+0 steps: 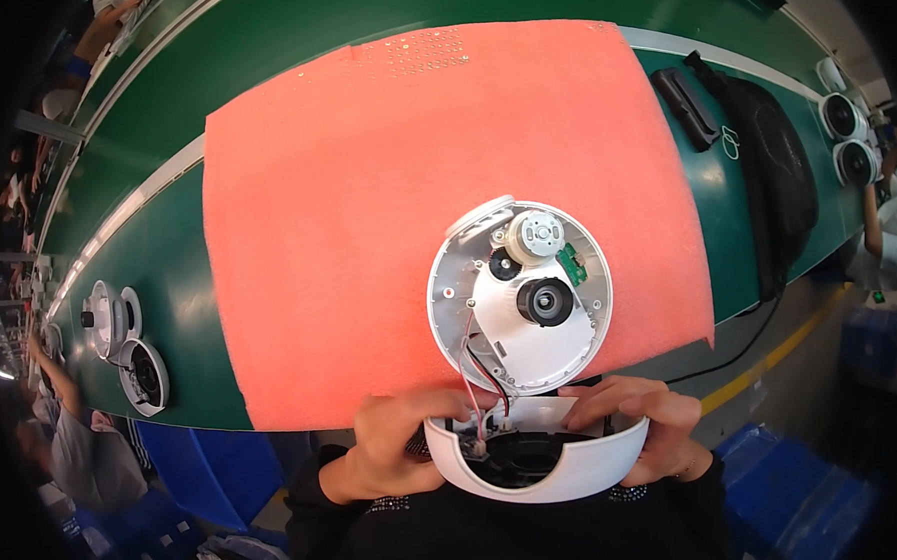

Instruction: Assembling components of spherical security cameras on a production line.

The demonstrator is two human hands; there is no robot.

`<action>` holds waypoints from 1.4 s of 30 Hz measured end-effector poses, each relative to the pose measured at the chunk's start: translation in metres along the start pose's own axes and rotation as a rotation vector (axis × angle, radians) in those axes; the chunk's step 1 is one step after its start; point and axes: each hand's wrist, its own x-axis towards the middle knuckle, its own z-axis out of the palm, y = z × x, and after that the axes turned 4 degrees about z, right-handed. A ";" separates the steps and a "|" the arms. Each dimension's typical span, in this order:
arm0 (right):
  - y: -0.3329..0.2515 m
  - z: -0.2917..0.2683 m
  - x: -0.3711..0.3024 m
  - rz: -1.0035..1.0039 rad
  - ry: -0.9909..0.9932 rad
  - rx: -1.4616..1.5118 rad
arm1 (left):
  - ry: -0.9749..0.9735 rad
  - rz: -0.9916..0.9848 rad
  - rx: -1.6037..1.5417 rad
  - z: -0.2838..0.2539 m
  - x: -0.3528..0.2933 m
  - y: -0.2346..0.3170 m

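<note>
A white, bowl-like plastic housing shell [539, 489] with a rounded cutout is held near my body at the front edge of the mat. My left hand [396, 443] grips its left side, and my right hand [652, 429] has its fingers curled over the right rim. Just beyond lies a round white housing half [525, 351], inner side up. Inside it sit a silver motor [535, 237], a small dark gear [505, 264], a larger black round part [545, 301] and a green circuit board [572, 264]. Thin red, black and white wires [472, 366] run from it into the shell.
A salmon-coloured foam mat [331, 225] covers part of the green table [188, 279]. Tiny metal pieces [428, 57] lie at its far edge. To the right are a black case [686, 108], a rubber band [730, 142] and a black bag [774, 164]. Similar white housings [144, 377] stand left; people work on both sides.
</note>
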 end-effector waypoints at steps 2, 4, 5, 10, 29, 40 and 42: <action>0.001 -0.001 -0.002 0.039 0.073 0.136 | -0.051 0.055 0.069 -0.002 0.004 0.004; 0.003 -0.004 0.001 -0.047 0.151 0.178 | -0.081 0.053 0.122 -0.005 0.003 0.009; 0.001 -0.004 -0.004 -0.052 0.141 0.179 | -0.030 0.063 0.070 -0.003 0.004 0.010; -0.003 -0.030 -0.013 0.175 0.031 0.155 | -0.155 0.011 0.224 -0.027 0.033 0.037; -0.017 -0.060 0.058 0.636 -0.044 0.387 | -0.117 -0.044 0.349 -0.053 0.053 0.012; -0.003 -0.071 0.085 0.402 -0.112 0.049 | -0.102 -0.152 0.538 -0.046 0.064 0.030; -0.004 -0.070 0.094 0.435 -0.036 -0.036 | -0.172 -0.193 0.587 -0.051 0.070 0.030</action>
